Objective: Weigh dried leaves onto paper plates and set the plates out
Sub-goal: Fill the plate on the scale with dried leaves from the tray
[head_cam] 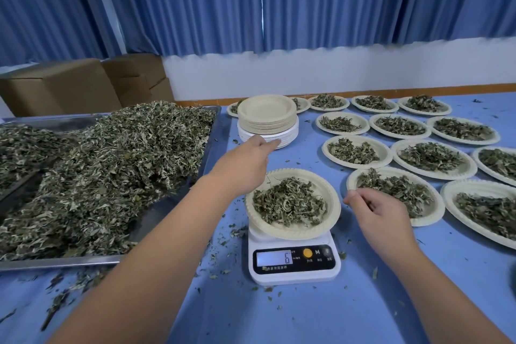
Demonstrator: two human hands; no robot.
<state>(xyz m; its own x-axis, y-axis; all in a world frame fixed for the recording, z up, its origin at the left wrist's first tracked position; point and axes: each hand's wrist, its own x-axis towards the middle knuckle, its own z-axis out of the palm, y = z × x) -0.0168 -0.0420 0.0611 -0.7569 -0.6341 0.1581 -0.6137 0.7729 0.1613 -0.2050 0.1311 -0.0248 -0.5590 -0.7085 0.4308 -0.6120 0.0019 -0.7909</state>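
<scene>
A paper plate heaped with dried leaves sits on a white digital scale whose display reads 6. My left hand stretches over the table with fingers extended toward the stack of empty paper plates, fingertips at the stack's lower edge. My right hand hovers just right of the plate on the scale, fingers loosely curled, holding nothing that I can see. A big metal tray on the left holds a large pile of dried leaves.
Several filled paper plates lie in rows on the blue table at the right and back. Leaf crumbs are scattered around the scale. Cardboard boxes stand behind the tray. Blue curtains hang along the far wall.
</scene>
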